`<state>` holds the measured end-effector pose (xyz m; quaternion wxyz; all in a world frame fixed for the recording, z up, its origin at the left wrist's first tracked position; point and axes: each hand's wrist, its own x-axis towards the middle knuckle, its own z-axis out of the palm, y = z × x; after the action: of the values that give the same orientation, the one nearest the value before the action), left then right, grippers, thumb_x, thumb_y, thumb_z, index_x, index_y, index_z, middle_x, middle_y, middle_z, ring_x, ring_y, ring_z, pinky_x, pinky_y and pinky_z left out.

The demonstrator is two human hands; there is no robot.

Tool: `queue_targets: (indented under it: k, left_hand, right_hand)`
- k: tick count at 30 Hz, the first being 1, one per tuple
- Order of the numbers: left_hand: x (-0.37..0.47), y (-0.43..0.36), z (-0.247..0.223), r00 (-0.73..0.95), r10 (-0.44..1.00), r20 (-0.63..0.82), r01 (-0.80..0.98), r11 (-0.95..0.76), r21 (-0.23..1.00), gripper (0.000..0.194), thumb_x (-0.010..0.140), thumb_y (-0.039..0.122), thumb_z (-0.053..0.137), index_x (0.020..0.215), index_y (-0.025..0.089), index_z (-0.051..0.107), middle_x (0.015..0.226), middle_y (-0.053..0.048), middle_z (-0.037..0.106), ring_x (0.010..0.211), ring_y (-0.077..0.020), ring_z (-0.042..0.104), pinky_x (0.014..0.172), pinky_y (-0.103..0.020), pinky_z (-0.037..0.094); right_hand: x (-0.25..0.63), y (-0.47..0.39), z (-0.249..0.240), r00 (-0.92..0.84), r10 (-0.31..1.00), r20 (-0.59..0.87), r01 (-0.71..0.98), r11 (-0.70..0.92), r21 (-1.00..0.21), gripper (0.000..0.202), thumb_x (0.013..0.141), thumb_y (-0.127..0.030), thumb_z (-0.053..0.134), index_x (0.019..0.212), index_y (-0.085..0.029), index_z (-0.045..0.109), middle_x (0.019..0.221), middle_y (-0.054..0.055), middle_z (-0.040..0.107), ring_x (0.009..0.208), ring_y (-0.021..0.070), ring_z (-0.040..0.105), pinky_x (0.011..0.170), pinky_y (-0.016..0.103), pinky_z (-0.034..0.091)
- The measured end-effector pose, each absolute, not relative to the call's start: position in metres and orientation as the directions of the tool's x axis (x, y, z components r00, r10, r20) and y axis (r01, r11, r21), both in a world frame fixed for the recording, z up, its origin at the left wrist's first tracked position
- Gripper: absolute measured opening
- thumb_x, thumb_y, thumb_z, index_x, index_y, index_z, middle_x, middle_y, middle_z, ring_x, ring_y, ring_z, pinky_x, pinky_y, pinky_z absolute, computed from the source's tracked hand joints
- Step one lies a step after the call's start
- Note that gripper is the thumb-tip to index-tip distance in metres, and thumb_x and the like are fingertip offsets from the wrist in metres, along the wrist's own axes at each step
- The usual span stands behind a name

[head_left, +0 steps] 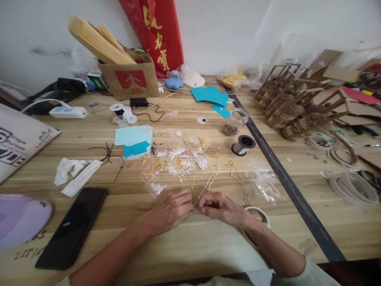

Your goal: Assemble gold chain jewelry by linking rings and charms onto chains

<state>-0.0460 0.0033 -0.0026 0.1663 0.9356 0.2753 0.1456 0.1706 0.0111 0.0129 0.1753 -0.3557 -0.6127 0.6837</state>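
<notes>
My left hand [172, 210] is closed, with its fingertips pressed together just left of a thin chain [204, 190]. Whatever those fingers pinch is too small to make out. My right hand [220, 206] has its thumb and fingers curled together on the lower part of this chain, which runs away from me to a small ring. Beyond my hands lie small clear bags of gold findings [149, 174] and silver findings [187, 167], some loose. A second, gold chain [242, 184] stretches across the wood by my right wrist. Under my right forearm shows a white tape roll [262, 214].
A black phone [73, 228] lies left. Blue paper [132, 137], a wire spool [243, 145] and a bead jar [235, 123] stand farther back. Wooden baskets [293, 103] crowd the right, past a dark strip [276, 167]. A cardboard box [127, 77] stands at the back.
</notes>
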Motion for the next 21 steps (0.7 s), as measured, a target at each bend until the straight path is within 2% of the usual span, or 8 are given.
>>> queue_targets:
  k: [13,21]
  left_hand:
    - [-0.0435,0.0055,-0.0046,0.791,0.578,0.201,0.469,-0.783,0.408,0.027,0.098,0.022,0.042,0.079,0.016,0.060,0.078,-0.003,0.057,0.075,-0.0171,0.052,0.071,-0.028,0.042]
    - [-0.0411,0.0112,-0.0062,0.696,0.697,0.175,0.478,-0.631,0.611,0.015,0.091,0.017,0.055,0.079,0.016,0.064,0.074,-0.001,0.060,0.073,-0.0156,0.055,0.069,-0.026,0.041]
  right_hand:
    - [0.1715,0.0113,0.0122,-0.684,0.682,-0.261,0.181,-0.189,-0.965,0.028,0.085,-0.040,0.059,0.073,-0.015,0.054,0.058,-0.006,0.036,0.052,0.0077,0.029,0.048,0.023,0.020]
    - [0.1718,0.0127,0.0156,-0.660,0.704,-0.262,0.214,-0.159,-0.964,0.030,0.085,-0.043,0.057,0.074,-0.015,0.054,0.058,-0.006,0.038,0.052,0.0081,0.029,0.048,0.023,0.020]
